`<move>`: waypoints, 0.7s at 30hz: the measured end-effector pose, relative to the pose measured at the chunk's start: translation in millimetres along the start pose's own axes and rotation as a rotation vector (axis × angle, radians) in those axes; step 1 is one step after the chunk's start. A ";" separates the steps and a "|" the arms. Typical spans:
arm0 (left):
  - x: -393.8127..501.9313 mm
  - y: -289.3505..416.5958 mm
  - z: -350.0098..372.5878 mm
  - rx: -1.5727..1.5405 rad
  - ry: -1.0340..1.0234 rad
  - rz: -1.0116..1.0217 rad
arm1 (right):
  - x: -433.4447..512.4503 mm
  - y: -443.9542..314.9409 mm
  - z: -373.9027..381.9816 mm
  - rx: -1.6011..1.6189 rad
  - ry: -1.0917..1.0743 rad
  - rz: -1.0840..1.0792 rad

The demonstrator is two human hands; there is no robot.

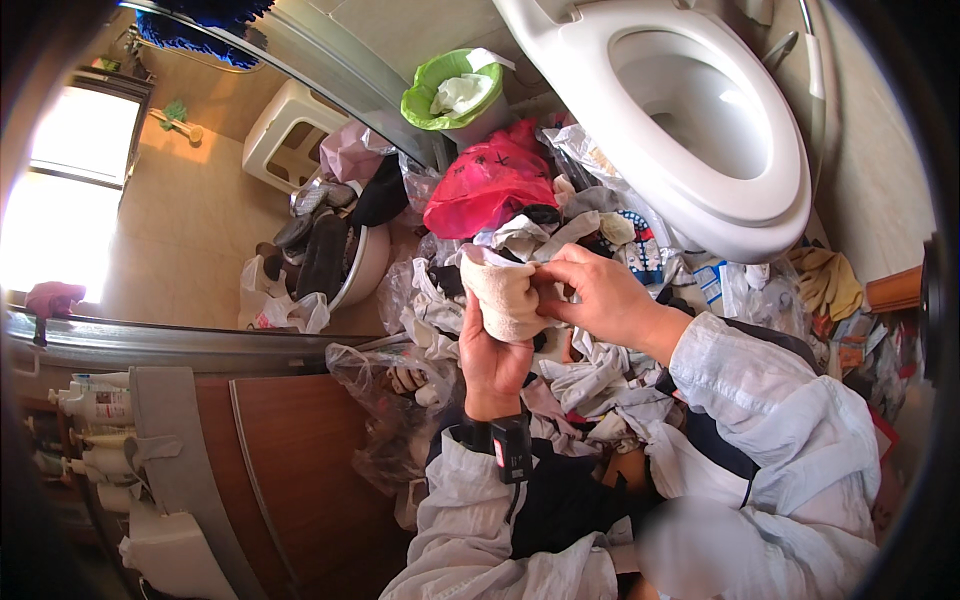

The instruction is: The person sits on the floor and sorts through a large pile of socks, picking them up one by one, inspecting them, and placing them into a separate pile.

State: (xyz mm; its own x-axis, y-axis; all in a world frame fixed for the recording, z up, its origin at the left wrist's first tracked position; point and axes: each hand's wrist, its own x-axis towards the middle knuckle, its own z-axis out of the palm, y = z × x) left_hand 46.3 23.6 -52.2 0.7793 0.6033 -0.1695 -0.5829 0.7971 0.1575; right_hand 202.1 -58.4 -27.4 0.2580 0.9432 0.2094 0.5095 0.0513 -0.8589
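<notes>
A cream, thick fabric piece (504, 300), rolled or folded into a tube with a pale lining at its upper opening, is held up in front of me. My left hand (495, 360) grips it from below and from its left side. At its right edge, the thumb and fingers of my right hand (581, 292) pinch the fabric. Beneath both hands lies a heap of crumpled clothes and socks (592, 382), mostly white and grey. A red plastic bag (491, 184) rests just beyond the held fabric.
A white toilet (787, 187) stands at the upper right, beside a bin with a green liner (420, 97). Left of the heap are a clear plastic bag (360, 375), a wooden cabinet (300, 450) and a metal door track (187, 349). Beyond it, a white basin (373, 259) holds shoes. Tan gloves (829, 281) lie right.
</notes>
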 end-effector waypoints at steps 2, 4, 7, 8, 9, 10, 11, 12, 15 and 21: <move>-0.7 -5.7 1.9 -0.068 -0.087 -0.053 | 0.5 2.4 5.4 0.064 -0.056 0.014; -2.2 -6.5 4.2 -0.120 -0.120 -0.052 | 2.6 3.2 5.4 0.145 -0.113 0.026; -2.8 4.7 4.8 0.068 -0.085 0.027 | 8.7 -0.3 -5.6 0.278 -0.116 0.050; -4.6 10.9 3.4 0.005 -0.048 0.108 | 11.7 -1.3 -13.2 0.310 -0.076 0.070; -5.3 18.6 1.1 -0.055 -0.033 0.189 | 14.9 -2.1 -20.4 0.349 -0.045 0.079; -6.8 25.2 -2.6 -0.036 -0.118 0.218 | 16.8 -2.7 -27.8 0.311 -0.015 0.049; -7.6 32.3 -6.8 0.116 -0.040 0.307 | 17.8 -3.7 -32.2 0.208 -0.004 -0.001; -7.6 38.1 -11.5 0.032 -0.039 0.332 | 15.8 -5.8 -30.8 0.214 -0.084 -0.030; -6.4 54.4 -20.3 0.088 -0.176 0.467 | 1.9 -9.3 -15.7 0.224 -0.467 -0.019; -9.7 43.1 -3.3 -0.145 -0.193 0.287 | -4.4 11.1 -3.5 0.032 -0.360 0.316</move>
State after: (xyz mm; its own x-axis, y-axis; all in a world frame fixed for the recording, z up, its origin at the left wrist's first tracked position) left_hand 12.9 52.1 -46.9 0.6007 0.7979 0.0504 -0.7995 0.5999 0.0305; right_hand 209.4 -63.2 -36.2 0.0931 0.9677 -0.2344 0.4252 -0.2515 -0.8695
